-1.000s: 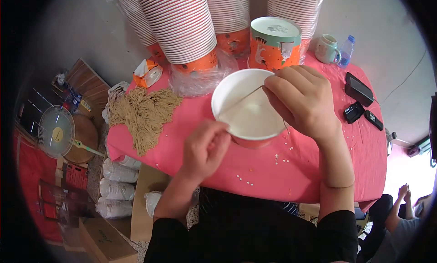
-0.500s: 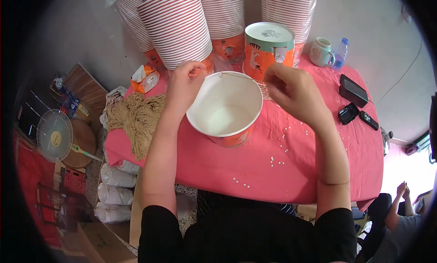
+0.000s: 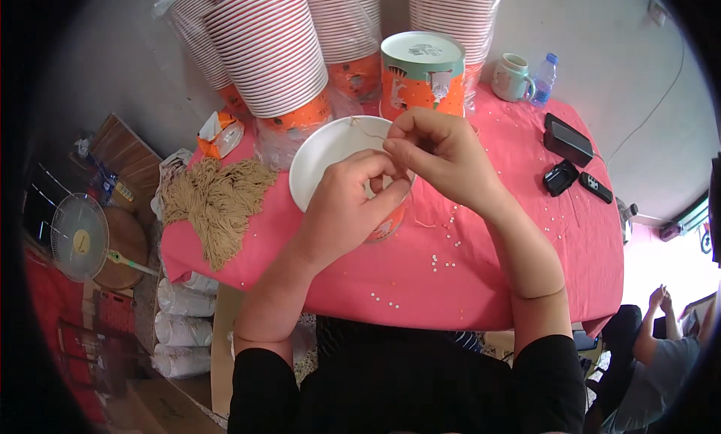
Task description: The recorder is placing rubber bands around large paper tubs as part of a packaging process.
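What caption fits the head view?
Both hands, left hand and right hand, pinch tan string over a white paper bucket.

Soft, even daylight fills the scene, brightest at the lower right of the frame, where the view washes out pale. Shadows under the hands (image 3: 398,179) on the pink desk (image 3: 526,284) are faint. The centre is sharp; fisheye bending curves straight edges, and a black vignette rings the corners.

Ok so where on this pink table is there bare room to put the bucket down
Mostly the near right of the pink table, between the right hand and the black devices, with only scattered white beads. The back edge is crowded with paper bucket stacks; the left corner holds the string bundle.
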A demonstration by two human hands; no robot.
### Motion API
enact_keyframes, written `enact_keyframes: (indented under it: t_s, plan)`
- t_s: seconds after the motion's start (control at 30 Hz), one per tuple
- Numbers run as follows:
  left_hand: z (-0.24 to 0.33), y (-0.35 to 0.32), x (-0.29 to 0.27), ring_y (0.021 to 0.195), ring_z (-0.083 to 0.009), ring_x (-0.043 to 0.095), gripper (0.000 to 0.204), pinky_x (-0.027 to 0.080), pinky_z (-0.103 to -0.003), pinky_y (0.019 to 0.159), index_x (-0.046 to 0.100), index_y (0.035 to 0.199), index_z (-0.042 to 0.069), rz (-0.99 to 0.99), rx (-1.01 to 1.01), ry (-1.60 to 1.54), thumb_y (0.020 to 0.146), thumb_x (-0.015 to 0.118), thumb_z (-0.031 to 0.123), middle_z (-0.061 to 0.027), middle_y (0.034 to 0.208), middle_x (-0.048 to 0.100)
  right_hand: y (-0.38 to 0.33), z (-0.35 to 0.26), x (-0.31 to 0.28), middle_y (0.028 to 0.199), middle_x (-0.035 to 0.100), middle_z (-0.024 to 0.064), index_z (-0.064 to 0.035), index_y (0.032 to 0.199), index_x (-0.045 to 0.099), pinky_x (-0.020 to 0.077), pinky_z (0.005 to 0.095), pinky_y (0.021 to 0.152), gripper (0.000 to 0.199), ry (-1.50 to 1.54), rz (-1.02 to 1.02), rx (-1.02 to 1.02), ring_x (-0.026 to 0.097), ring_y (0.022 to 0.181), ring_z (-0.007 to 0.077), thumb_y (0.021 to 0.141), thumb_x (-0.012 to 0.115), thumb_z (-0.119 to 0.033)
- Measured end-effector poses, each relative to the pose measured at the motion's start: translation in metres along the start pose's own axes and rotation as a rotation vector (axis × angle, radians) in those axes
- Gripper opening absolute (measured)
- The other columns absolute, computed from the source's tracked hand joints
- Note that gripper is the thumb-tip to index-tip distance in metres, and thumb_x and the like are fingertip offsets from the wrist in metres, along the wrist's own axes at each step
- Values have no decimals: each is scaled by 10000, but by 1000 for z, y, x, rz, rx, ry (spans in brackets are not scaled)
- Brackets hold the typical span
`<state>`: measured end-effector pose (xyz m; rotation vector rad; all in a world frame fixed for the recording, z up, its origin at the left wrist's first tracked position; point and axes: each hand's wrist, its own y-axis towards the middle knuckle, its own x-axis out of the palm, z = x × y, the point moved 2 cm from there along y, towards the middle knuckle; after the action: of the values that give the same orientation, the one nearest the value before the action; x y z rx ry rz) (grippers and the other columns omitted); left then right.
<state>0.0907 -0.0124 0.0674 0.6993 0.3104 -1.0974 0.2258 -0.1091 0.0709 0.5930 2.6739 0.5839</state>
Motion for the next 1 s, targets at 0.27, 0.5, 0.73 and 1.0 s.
enact_keyframes:
  t_s: [0.27,0.5,0.73,1.0]
  plan:
    - [9,-17,-15,586,-44,486,95,396,-196,558,512,1026,34,-228,-310,-882,945,543,72,-67,780,633,-1,1,-5,702,549,-37,9,884,585,386,221,526,99,-311,156,-126,452,615,18,923,640,-63]
    - [6,-82,-40,714,-84,597,113,456,-209,646,593,1032,-42,83,-88,-323,933,550,-11,-52,792,631,4,5,-26,695,625,67,6,885,599,448,263,523,95,-585,280,-275,565,565,109,895,653,-72]
    - [-17,-119,-54,650,-59,550,177,421,-185,591,599,1090,-30,140,-223,-323,946,578,71,-58,781,655,4,7,-30,714,651,112,-35,884,613,493,341,535,104,-733,335,-308,637,583,243,846,685,-101]
    - [-23,-116,-30,622,-50,527,187,431,-180,572,558,1113,-24,147,-267,-388,945,584,51,-93,840,690,3,6,-31,689,622,110,-59,883,586,490,387,533,109,-980,324,-279,629,606,304,833,664,-117]
